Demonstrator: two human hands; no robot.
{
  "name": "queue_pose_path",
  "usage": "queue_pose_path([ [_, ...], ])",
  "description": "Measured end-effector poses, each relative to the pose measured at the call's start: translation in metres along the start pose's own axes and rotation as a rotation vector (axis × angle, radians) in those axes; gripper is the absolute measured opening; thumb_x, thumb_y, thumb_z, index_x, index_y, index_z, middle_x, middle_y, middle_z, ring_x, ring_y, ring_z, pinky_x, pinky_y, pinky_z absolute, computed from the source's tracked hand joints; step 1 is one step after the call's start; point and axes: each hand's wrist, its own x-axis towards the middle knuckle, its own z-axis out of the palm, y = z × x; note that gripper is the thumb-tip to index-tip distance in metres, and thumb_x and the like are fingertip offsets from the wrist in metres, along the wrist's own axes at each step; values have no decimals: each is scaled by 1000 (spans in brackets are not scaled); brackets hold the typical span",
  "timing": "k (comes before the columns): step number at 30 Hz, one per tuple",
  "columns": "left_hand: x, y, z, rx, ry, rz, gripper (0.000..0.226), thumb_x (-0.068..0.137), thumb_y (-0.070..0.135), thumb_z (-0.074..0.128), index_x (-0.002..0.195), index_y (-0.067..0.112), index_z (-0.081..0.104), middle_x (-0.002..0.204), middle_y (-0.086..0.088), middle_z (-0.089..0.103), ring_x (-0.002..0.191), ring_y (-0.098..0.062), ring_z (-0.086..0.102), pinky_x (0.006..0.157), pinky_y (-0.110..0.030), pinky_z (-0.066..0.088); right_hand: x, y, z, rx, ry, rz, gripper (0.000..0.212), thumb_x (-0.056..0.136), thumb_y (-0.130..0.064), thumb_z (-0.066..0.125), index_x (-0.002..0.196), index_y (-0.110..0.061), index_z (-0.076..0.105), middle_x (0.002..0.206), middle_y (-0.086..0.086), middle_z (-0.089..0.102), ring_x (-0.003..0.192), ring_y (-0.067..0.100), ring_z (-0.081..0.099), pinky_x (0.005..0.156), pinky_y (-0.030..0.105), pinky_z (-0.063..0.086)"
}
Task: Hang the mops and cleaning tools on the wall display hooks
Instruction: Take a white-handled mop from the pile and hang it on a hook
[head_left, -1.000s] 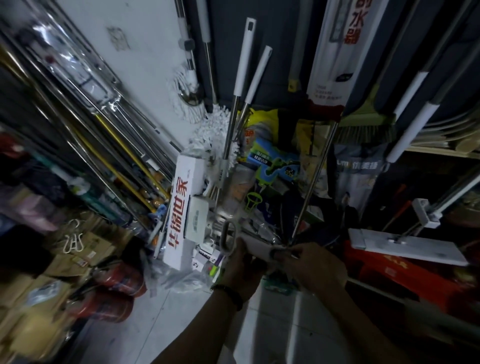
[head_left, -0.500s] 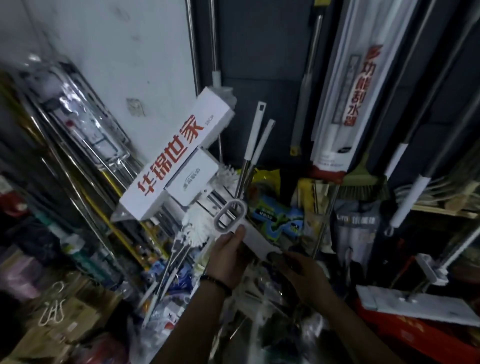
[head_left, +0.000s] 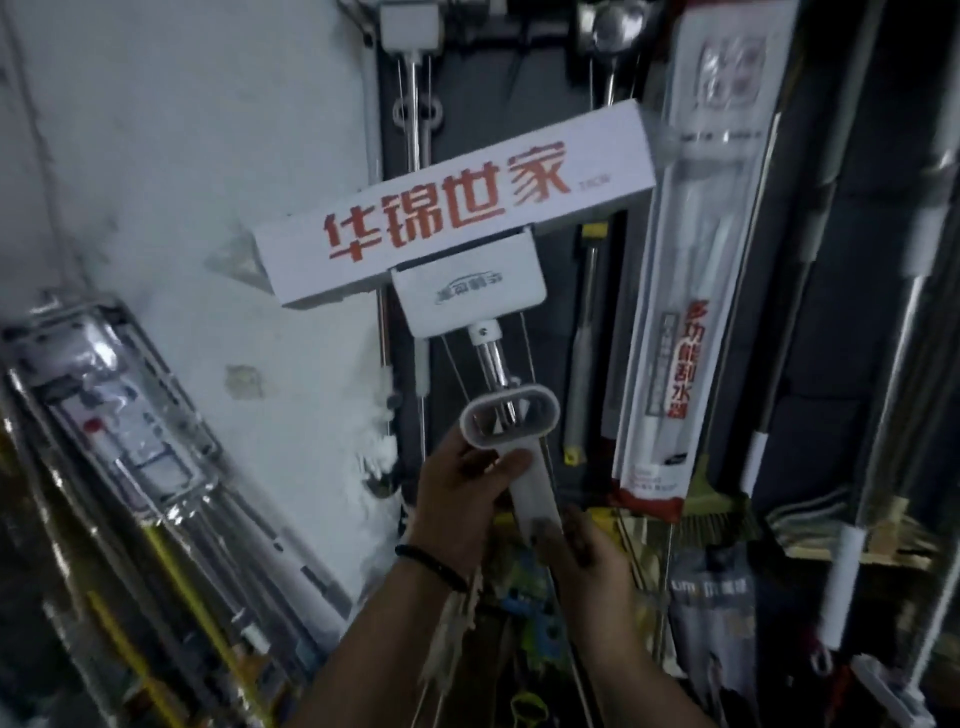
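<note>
I hold a squeeze mop upside down in front of the dark wall panel (head_left: 852, 260). Its head (head_left: 452, 208), boxed in white card with red characters, is up high and nearly level. A white housing (head_left: 467, 296) sits under the box, and a chrome shaft (head_left: 496, 369) runs down to the white handle with an oval loop (head_left: 511, 421). My left hand (head_left: 457, 504) grips the handle just below the loop. My right hand (head_left: 582, 551) grips the handle's lower end. Above the box, another white mop housing (head_left: 409, 28) hangs at the top of the panel.
A long packaged squeegee (head_left: 691, 291) hangs right of the mop. Beyond it hang white-handled poles (head_left: 841, 587) and a broom (head_left: 711, 514). A white wall (head_left: 208, 156) fills the left, with wrapped chrome racks (head_left: 124, 431) leaning below. Bagged goods crowd the floor under my arms.
I have raised the mop from low among the floor goods up to the wall panel. Its boxed head swung from steeply tilted to nearly level. My view has lifted with it.
</note>
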Motion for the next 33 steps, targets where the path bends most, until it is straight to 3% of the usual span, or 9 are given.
queue_pose_path([
  [3,27,38,18,39,-126,105,53,88,-7,71,134,19,65,130,-16,70,124,-37,64,102,-63,51,27,-29,7,76,14,-34,33,95,-25,68,128,-28,70,113,-3,79,103,19,76,82,31,61],
  [7,64,90,43,103,-212,222,59,91,-3,71,140,28,60,129,-11,71,122,-32,67,100,-56,54,71,-85,3,19,-18,-196,51,95,4,66,126,-37,64,110,-13,80,98,9,77,78,20,59],
  [10,90,133,67,88,-253,281,62,90,-5,70,135,37,63,122,-12,75,116,-31,70,97,-53,56,107,-125,-2,-31,-49,-296,59,98,7,62,140,-34,58,121,-2,78,101,10,75,81,24,59],
  [14,131,183,102,98,-298,362,60,91,-5,69,139,28,58,117,-12,76,110,-31,73,86,-45,61,143,-183,-7,-23,-81,-461,56,103,-7,60,149,-38,49,139,-12,67,123,11,67,102,35,57],
  [18,172,220,133,104,-312,394,54,91,-4,70,137,24,59,112,-17,77,102,-32,75,76,-39,61,181,-229,-14,-23,-84,-582,55,105,-11,56,152,-40,47,139,-9,67,124,12,67,104,40,57],
  [24,224,241,170,95,-296,395,46,92,-1,70,132,20,60,96,-18,74,68,-19,72,46,-24,51,240,-263,-27,-41,-26,-646,54,106,-7,55,148,-39,52,131,-10,72,120,12,69,103,43,57],
  [28,268,242,192,78,-285,377,45,91,1,73,129,23,64,101,-20,75,79,-26,75,60,-34,59,281,-279,-40,-46,-12,-634,50,106,-6,53,145,-37,55,128,-11,73,115,6,70,95,27,59],
  [33,319,224,219,66,-253,378,45,89,-1,74,124,25,66,100,-18,77,88,-30,76,74,-42,63,325,-278,-59,-85,45,-594,47,107,-9,51,149,-31,53,128,-7,73,115,8,70,101,35,58],
])
